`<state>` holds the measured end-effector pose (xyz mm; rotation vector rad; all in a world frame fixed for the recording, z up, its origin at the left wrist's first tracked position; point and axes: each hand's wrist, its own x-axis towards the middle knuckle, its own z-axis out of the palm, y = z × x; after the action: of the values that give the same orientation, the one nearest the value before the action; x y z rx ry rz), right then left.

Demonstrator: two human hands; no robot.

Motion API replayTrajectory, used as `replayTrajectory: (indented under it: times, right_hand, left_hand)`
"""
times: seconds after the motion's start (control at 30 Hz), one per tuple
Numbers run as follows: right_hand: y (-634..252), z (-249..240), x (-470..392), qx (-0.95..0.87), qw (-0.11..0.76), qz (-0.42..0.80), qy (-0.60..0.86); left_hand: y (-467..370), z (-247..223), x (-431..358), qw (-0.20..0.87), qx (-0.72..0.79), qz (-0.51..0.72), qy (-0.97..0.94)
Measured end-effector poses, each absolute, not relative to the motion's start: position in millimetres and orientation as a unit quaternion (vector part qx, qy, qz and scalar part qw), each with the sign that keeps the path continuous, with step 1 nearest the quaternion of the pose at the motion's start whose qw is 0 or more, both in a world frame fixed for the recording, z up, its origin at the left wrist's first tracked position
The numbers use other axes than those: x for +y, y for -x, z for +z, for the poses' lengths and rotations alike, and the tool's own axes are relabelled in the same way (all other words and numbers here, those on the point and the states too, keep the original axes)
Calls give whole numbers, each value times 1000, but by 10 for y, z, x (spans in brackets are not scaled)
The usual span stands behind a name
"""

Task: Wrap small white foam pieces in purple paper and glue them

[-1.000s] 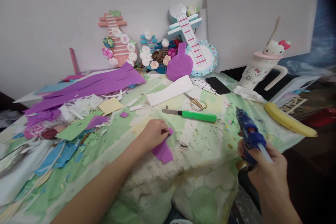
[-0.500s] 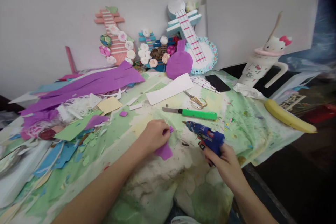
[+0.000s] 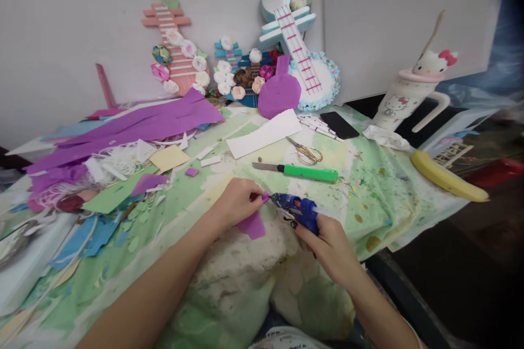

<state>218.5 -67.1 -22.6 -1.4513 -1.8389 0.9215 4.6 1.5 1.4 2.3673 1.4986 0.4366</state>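
My left hand (image 3: 240, 200) pinches a small purple piece (image 3: 266, 197) between thumb and fingers. Under that hand lies a larger purple scrap (image 3: 252, 225). A blue glue gun (image 3: 302, 211) is gripped in my right hand (image 3: 329, 240), its nozzle pointing left, at or very close to the small piece; contact is hard to tell. Beyond the hands are a green-handled knife (image 3: 310, 173), gold-handled scissors (image 3: 309, 154) and a white strip (image 3: 264, 134). A purple guitar-shaped cutout (image 3: 279, 94) leans upright at the back.
Decorated guitar shapes, one pink (image 3: 182, 65) and one white (image 3: 315, 82), stand against the wall. Purple sheets (image 3: 135, 124) and scraps cover the left side. A phone (image 3: 339, 125), a cup (image 3: 405, 101) and a banana (image 3: 448, 175) are on the right.
My right hand has moved left with the glue gun, bringing its nozzle to the small purple piece. My left hand keeps its pinch. The whole view has shifted slightly.
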Motion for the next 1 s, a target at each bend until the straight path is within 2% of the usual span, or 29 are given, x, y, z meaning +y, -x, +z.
replayTrajectory:
  times: [0.63, 1.0]
  right_hand:
    - [-2129, -174, -637, -733, 287, 318, 529]
    - [-2172, -189, -639, -696, 300, 300, 579]
  left_hand:
    - [-37, 30, -4, 157, 504, 184, -829]
    - [-41, 70, -10, 156, 515, 152, -829]
